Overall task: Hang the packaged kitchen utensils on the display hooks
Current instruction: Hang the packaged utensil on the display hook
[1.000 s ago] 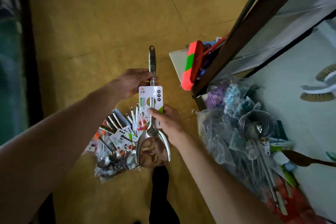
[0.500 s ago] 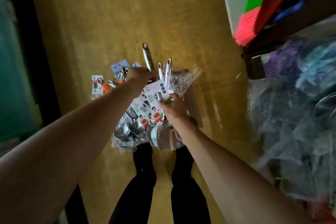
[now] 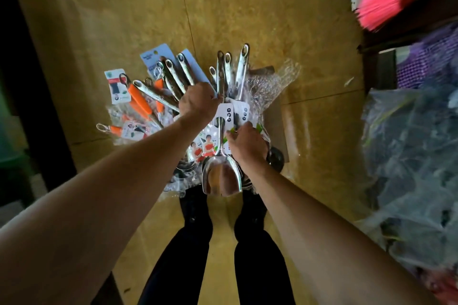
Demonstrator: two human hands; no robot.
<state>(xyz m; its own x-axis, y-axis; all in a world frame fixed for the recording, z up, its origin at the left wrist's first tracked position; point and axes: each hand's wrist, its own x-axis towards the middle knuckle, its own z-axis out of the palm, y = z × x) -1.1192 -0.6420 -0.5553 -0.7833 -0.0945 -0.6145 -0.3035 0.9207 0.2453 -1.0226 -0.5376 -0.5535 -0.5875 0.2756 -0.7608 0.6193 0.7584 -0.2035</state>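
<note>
A steel scoop (image 3: 221, 178) with a white card label (image 3: 224, 116) on its handle is held low over a pile of packaged utensils (image 3: 171, 84) on the floor. My left hand (image 3: 197, 101) grips the scoop's handle near the top. My right hand (image 3: 245, 142) pinches the lower edge of the card, just above the scoop's bowl. More steel handles (image 3: 241, 64) fan out behind the hands. Orange-handled tools (image 3: 140, 100) with cards lie at the left of the pile. No display hooks are in view.
Crumpled clear plastic wrap (image 3: 270, 82) lies under the pile on the yellow floor (image 3: 247, 7). A pink-bristled broom (image 3: 381, 0) and a dark shelf frame (image 3: 379, 67) stand at the right, with bagged goods (image 3: 416, 156) below. My legs (image 3: 260, 242) stand just behind the pile.
The view has tilted down toward the floor. Both hands have lowered the scoop to the utensil pile, which now fills the middle of the frame.
</note>
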